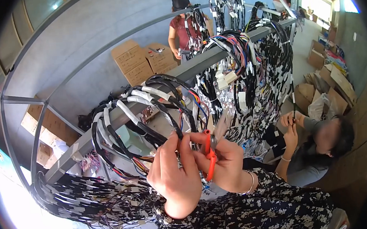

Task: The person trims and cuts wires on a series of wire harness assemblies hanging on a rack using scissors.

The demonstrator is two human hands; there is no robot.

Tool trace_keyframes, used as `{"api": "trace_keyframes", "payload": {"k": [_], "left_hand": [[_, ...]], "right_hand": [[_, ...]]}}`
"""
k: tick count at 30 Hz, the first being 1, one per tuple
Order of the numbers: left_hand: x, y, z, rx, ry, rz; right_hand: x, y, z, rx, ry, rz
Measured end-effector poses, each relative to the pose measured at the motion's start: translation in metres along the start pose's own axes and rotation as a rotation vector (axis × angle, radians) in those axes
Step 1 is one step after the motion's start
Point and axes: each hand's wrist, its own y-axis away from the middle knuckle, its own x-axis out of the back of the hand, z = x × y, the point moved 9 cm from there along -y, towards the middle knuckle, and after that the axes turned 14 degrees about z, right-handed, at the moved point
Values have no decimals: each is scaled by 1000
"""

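My left hand [173, 175] is closed, its thumb and fingertips pinching a black wire bundle of the wiring harness [143, 94] that hangs over the metal rail. Right beside it, my right hand [227, 160] has its fingers curled around red-handled scissors [211, 157]. Their metal end points up and away, blurred, past my knuckles. The fingertips of both hands meet at the bundle, so the exact spot they grip is partly hidden. White tape wraps parts of the harness, and coloured wires show below.
A grey metal rail [185, 72] crosses diagonally, hung with many harnesses [249, 80]. More wires [87, 198] hang at lower left. A co-worker [317, 147] sits at right, handling a cable; another person [184, 29] stands behind the rail. Cardboard boxes [133, 60] stand by the wall.
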Motion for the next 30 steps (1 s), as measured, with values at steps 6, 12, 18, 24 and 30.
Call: {"api": "trace_keyframes", "payload": {"k": [6, 12, 18, 24, 30], "left_hand": [[9, -4, 10, -117, -94, 30], [9, -9, 24, -143, -193, 24], [22, 2, 28, -77, -201, 136], [8, 5, 25, -20, -230, 127], [4, 0, 4, 178, -115, 113]], "right_hand": [[-11, 0, -6, 54, 119, 44], [-14, 2, -6, 3, 2, 24], [-14, 22, 14, -238, -89, -180], [-5, 14, 9, -143, -58, -143], [-17, 6, 15, 26, -74, -9]]}}
